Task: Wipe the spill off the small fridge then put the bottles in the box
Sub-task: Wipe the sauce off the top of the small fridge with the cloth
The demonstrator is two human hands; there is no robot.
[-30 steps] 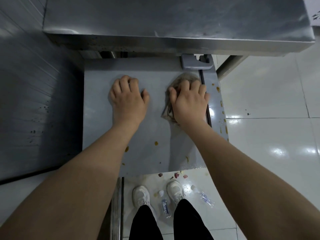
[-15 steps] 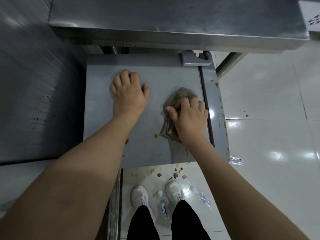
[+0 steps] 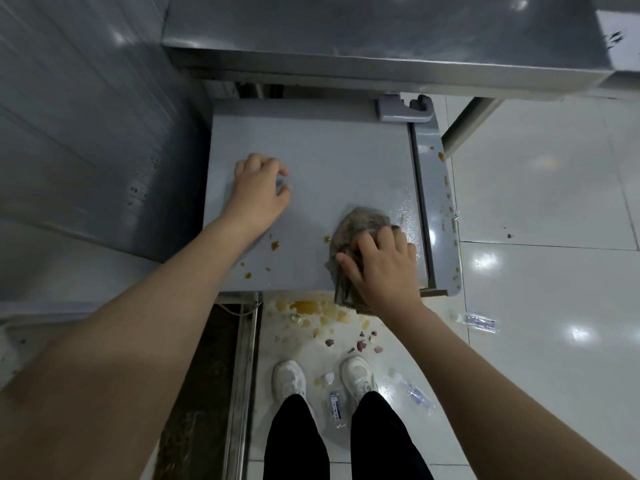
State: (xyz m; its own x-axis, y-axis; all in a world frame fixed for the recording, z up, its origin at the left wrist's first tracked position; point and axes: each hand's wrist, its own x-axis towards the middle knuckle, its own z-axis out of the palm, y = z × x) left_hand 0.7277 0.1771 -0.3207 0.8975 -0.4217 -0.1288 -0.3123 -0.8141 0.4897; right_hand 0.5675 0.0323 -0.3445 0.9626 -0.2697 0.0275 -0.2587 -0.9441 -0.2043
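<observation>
Fridge top, right hand dragged gripped rag to near edge, left hand loosely curled, empty

Orange drops dot grey fridge top.

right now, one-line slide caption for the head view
Right hand wipes a rag along the small fridge top's near edge; left hand braces; orange drops remain.
</observation>
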